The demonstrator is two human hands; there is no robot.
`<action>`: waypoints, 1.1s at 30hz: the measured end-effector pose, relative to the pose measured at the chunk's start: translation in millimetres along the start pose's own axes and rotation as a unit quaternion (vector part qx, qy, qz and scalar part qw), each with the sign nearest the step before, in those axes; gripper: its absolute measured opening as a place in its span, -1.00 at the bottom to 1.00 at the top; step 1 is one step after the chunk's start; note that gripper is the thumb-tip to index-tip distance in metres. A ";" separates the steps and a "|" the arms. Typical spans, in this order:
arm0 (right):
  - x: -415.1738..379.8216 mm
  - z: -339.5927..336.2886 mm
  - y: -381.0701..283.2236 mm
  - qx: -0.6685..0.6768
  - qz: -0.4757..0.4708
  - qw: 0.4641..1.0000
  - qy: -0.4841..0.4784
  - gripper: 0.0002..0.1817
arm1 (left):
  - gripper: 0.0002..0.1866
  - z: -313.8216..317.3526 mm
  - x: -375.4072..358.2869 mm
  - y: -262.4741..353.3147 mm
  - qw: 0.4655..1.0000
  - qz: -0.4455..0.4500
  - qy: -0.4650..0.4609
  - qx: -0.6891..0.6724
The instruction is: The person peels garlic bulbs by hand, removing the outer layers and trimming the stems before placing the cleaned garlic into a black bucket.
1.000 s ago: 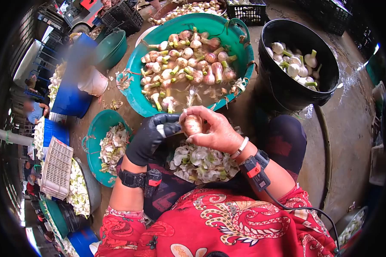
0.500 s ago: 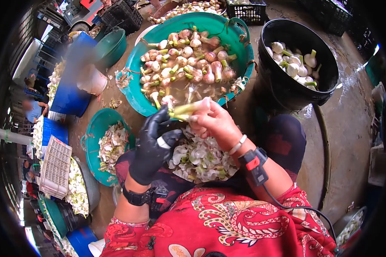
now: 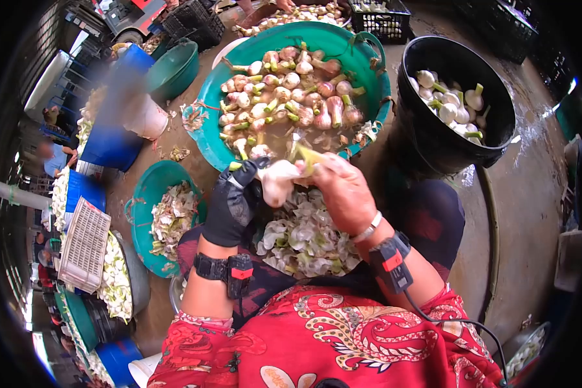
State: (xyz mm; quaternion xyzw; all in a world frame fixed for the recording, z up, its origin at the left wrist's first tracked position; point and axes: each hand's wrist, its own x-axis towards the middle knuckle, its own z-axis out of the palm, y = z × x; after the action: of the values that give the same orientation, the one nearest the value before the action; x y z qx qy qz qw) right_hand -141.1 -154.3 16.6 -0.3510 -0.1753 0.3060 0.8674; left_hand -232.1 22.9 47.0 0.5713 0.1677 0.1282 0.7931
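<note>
My left hand (image 3: 231, 205), in a black glove, is closed around the green stem of a white garlic bulb (image 3: 278, 186) that hangs out to the right of the fingers. Bare fingers of my right hand (image 3: 344, 195) pinch a pale yellow-green strip of garlic skin (image 3: 310, 157) beside the bulb. Below both hands lies a heap of peeled-off skins (image 3: 307, 239) between my knees. Just beyond them stands a green tub (image 3: 207, 97) of murky water, with many unpeeled garlic bulbs (image 3: 291, 81) in it.
A black bucket (image 3: 410, 123) of white peeled bulbs stands at the right. A smaller green basin (image 3: 145, 223) with skins sits at the left. Blue tubs (image 3: 113, 152), a white crate (image 3: 84, 246) and a person (image 3: 57, 158) are farther left.
The bulb has turned and now hangs stem-left in my left hand. My right hand has pulled a strip of skin away from it. The view has shifted slightly.
</note>
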 end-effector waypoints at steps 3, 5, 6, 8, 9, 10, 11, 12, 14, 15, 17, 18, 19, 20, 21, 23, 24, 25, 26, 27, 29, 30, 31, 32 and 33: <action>1.0 -16.3 -28.4 0.141 0.001 0.990 -0.005 -0.79 | -0.77 -38.1 13.6 -7.9 0.992 0.079 0.057 0.079; 0.5 -25.9 -53.9 -0.087 0.128 0.988 0.013 -0.79 | -0.77 -48.7 12.4 -3.4 0.981 -0.028 0.115 -0.152; 11.1 -60.7 -13.6 -0.061 0.118 0.991 -0.028 -0.78 | -0.77 -45.1 9.7 -6.9 0.995 0.011 0.095 -0.028; -4.5 -22.0 -21.4 -0.360 0.079 0.926 -0.078 -0.76 | -0.75 -34.4 6.3 -7.2 0.996 0.041 0.065 0.052; -5.1 -21.4 -9.6 -0.418 0.014 0.906 -0.058 -0.77 | -0.70 -27.0 4.4 -5.3 0.988 0.075 0.038 0.131; -1.1 -18.7 -2.8 -0.357 0.012 0.934 -0.008 -0.75 | -0.73 -14.0 -0.3 3.6 0.993 0.007 0.060 0.098; 3.5 -16.9 -2.4 -0.316 0.026 0.948 0.013 -0.77 | -0.73 -4.3 -2.4 4.9 0.994 0.000 0.057 0.096; 5.2 -13.1 -3.3 -0.288 0.012 0.957 0.022 -0.80 | -0.78 4.8 -2.6 4.7 0.996 0.015 0.032 0.081; 6.2 -6.5 -1.3 -0.259 -0.003 0.965 0.035 -0.83 | -0.81 12.1 -3.6 3.5 0.989 0.042 0.024 0.140; 5.6 -5.3 1.6 -0.256 0.016 0.964 0.068 -0.85 | -0.81 17.4 -5.3 3.6 0.989 0.039 0.021 0.140; 5.1 -3.7 7.4 -0.253 0.033 0.961 0.104 -0.87 | -0.79 31.3 -7.9 2.6 0.960 0.115 0.008 0.253; 4.9 -3.0 11.0 -0.290 0.018 0.947 0.138 -0.87 | -0.76 32.5 -6.9 -1.8 0.948 0.142 0.017 0.284; 4.9 -1.8 12.9 -0.326 0.004 0.930 0.170 -0.88 | -0.76 35.1 -7.3 -2.3 0.949 0.140 0.015 0.283; 3.3 3.3 6.3 -0.271 0.022 0.947 0.173 -0.89 | -0.75 38.6 -8.5 -1.4 0.913 0.188 -0.005 0.363; 3.9 1.3 10.4 -0.272 0.022 0.946 0.176 -0.89 | -0.74 41.7 -9.5 -1.7 0.868 0.234 -0.025 0.438; 6.7 -2.6 17.3 -0.237 -0.011 0.950 0.205 -0.91 | -0.73 48.9 -12.0 -7.1 0.863 0.249 -0.021 0.440; 7.2 -4.5 18.2 -0.238 -0.007 0.949 0.208 -0.95 | -0.74 51.3 -13.2 -8.6 0.855 0.258 -0.023 0.450; 7.8 -3.9 18.7 -0.239 -0.008 0.948 0.210 -0.95 | -0.75 53.0 -13.9 -9.8 0.846 0.268 -0.025 0.460; 8.1 -3.1 20.2 -0.290 -0.040 0.930 0.223 -0.97 | -0.74 51.6 -13.2 -14.9 0.833 0.285 -0.038 0.473; 7.6 -3.5 22.0 -0.340 -0.071 0.908 0.236 -0.98 | -0.74 53.3 -15.2 -17.9 0.833 0.285 -0.039 0.472; 9.6 -9.2 26.3 -0.368 -0.100 0.891 0.244 -0.98 | -0.71 56.5 -19.4 -23.2 0.966 0.132 0.017 0.223; 9.8 -11.1 26.4 -0.391 -0.103 0.879 0.251 -0.96 | -0.70 53.0 -16.7 -21.7 0.970 0.107 0.038 0.215; 11.0 -12.6 26.6 -0.413 -0.108 0.868 0.255 -0.94 | -0.76 43.3 -14.7 -23.1 0.992 0.065 0.046 0.099; 12.6 -16.8 29.6 -0.370 -0.080 0.883 0.279 -0.93 | -0.76 33.4 -14.4 -19.5 0.998 0.047 0.036 -0.017; 17.9 -30.3 35.2 -0.351 -0.077 0.885 0.298 -0.87 | -0.74 26.2 -14.5 -14.7 0.990 0.031 0.023 -0.132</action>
State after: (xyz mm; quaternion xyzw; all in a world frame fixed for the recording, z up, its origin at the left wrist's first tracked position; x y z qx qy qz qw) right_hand -126.3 -137.8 -28.0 -0.6923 -0.0312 0.0379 0.7199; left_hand -234.4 -10.1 42.4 0.4634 0.1499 0.1872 0.8531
